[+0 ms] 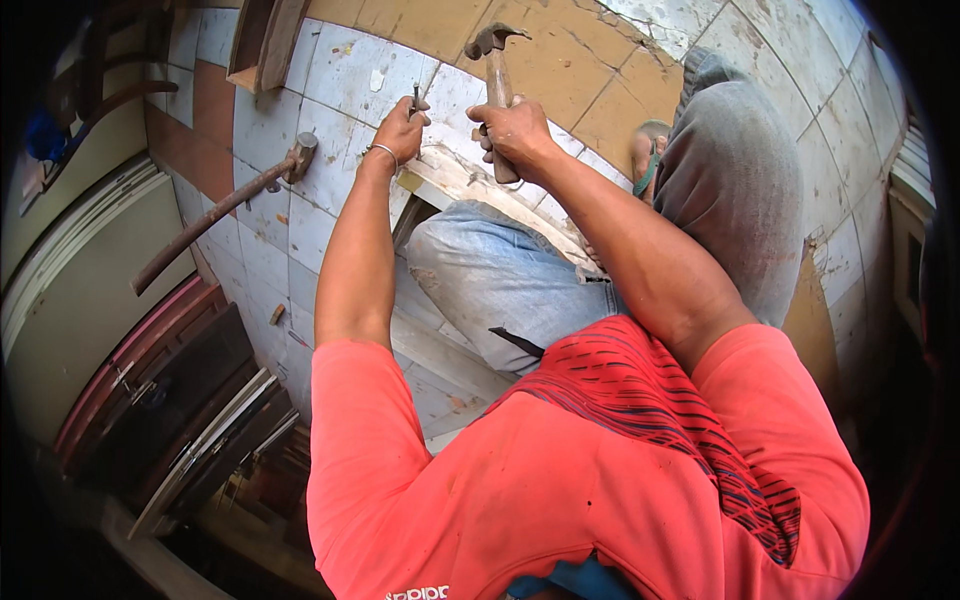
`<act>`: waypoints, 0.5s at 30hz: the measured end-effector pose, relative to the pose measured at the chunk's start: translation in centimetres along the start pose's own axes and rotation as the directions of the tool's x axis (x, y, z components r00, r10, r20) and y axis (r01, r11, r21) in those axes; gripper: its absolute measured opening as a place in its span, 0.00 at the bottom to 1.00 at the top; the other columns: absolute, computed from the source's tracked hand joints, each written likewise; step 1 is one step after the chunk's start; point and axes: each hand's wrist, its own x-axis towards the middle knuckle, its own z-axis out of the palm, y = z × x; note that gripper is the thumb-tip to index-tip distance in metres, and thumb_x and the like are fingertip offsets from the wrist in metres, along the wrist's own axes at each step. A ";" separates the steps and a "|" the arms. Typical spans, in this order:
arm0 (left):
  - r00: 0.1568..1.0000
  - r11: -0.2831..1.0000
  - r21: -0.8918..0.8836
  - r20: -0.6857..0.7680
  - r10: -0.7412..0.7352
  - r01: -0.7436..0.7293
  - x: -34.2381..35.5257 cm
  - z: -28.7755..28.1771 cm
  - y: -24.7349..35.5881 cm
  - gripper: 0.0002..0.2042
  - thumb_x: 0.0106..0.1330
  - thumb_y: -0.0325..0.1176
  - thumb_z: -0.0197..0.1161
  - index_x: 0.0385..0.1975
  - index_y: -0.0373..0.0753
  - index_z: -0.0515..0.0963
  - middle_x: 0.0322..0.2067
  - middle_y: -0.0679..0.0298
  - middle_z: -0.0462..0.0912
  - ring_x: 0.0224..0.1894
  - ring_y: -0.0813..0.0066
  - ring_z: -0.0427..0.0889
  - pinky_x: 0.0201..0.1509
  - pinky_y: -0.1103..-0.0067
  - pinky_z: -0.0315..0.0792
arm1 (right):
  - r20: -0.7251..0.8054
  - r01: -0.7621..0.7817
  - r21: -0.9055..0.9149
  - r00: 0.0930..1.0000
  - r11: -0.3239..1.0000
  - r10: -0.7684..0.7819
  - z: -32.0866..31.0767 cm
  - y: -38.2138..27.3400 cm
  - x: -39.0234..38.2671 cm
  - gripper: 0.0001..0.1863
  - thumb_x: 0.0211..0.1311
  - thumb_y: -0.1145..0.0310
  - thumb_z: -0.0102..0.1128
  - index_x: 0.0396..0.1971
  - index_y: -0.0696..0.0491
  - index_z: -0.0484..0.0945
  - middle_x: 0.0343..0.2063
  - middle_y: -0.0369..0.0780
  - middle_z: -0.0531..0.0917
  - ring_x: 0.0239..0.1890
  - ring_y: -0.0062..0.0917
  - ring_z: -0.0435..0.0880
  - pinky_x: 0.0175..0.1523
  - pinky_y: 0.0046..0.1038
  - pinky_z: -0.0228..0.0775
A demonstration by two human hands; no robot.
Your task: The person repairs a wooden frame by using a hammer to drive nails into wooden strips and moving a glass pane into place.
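Note:
My right hand (517,132) is wrapped round the wooden handle of a claw hammer (496,75). The hammer's rusty head points away from me, above the tiles. To its left, my left hand (402,133) is closed on a thin dark metal rod (415,93), whose tip sticks up past the fingers; its lower part is hidden. Just below both hands lies a pale, worn wooden frame (470,180), partly covered by my bent leg in blue jeans (500,270). The two hands are a short way apart, and the hammer does not touch the rod.
A long-handled sledgehammer (225,205) lies on the tiles at the left. A brown wooden frame piece (265,45) stands at the far left. Dark panels and boards (165,400) lean at the lower left. Cracked white and ochre tiles (580,60) form the floor.

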 end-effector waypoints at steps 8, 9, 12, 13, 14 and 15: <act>0.995 0.974 0.210 0.082 0.064 -0.080 0.2 -0.4 0.2 0.24 0.67 0.33 0.50 0.64 0.51 0.66 0.34 0.58 0.83 0.37 0.69 0.81 0.45 0.73 0.75 | -0.048 -0.045 0.106 0.998 0.993 0.051 -0.1 -1.0 -0.5 0.15 0.54 0.68 0.65 0.31 0.66 0.74 0.18 0.40 0.76 0.15 0.26 0.77 0.19 0.29 0.73; 0.995 0.975 0.209 0.081 0.063 -0.079 0.1 -0.4 0.3 0.24 0.67 0.33 0.50 0.64 0.51 0.66 0.34 0.58 0.83 0.37 0.69 0.81 0.45 0.73 0.75 | -0.048 -0.077 0.093 0.996 0.993 0.081 -0.2 -1.1 -0.7 0.15 0.55 0.68 0.65 0.32 0.63 0.72 0.19 0.38 0.75 0.16 0.22 0.75 0.19 0.26 0.72; 0.998 0.985 -0.173 0.063 0.025 -0.014 -0.4 -0.1 2.1 0.23 0.68 0.30 0.51 0.64 0.48 0.66 0.29 0.62 0.80 0.35 0.76 0.78 0.40 0.74 0.76 | -0.069 -0.109 0.076 0.991 0.991 0.114 -0.6 -1.3 -0.5 0.15 0.56 0.67 0.65 0.34 0.60 0.70 0.21 0.37 0.74 0.17 0.19 0.73 0.19 0.24 0.70; 0.994 0.984 -0.178 0.107 0.012 0.007 -0.7 0.0 2.9 0.23 0.68 0.31 0.53 0.64 0.48 0.65 0.29 0.62 0.79 0.35 0.76 0.78 0.40 0.73 0.77 | -0.087 -0.110 0.070 0.989 0.991 0.116 -0.7 -1.3 -0.4 0.15 0.56 0.67 0.65 0.34 0.60 0.70 0.21 0.36 0.74 0.17 0.19 0.73 0.19 0.24 0.70; 0.990 0.983 -0.183 0.144 -0.005 0.031 -1.0 -0.1 3.1 0.23 0.69 0.32 0.54 0.64 0.48 0.65 0.28 0.62 0.79 0.35 0.76 0.79 0.39 0.73 0.77 | -0.085 -0.111 0.069 0.989 0.991 0.117 -0.7 -1.4 -0.5 0.15 0.56 0.67 0.65 0.34 0.60 0.70 0.21 0.36 0.74 0.17 0.19 0.73 0.19 0.24 0.70; 0.990 0.982 -0.183 0.144 -0.006 0.033 -1.0 0.0 2.9 0.23 0.69 0.32 0.54 0.64 0.48 0.65 0.28 0.62 0.79 0.35 0.76 0.79 0.39 0.73 0.77 | -0.085 -0.104 0.103 0.990 0.989 0.113 -0.7 -1.4 -0.7 0.15 0.56 0.66 0.65 0.34 0.60 0.70 0.21 0.37 0.74 0.17 0.19 0.73 0.19 0.24 0.70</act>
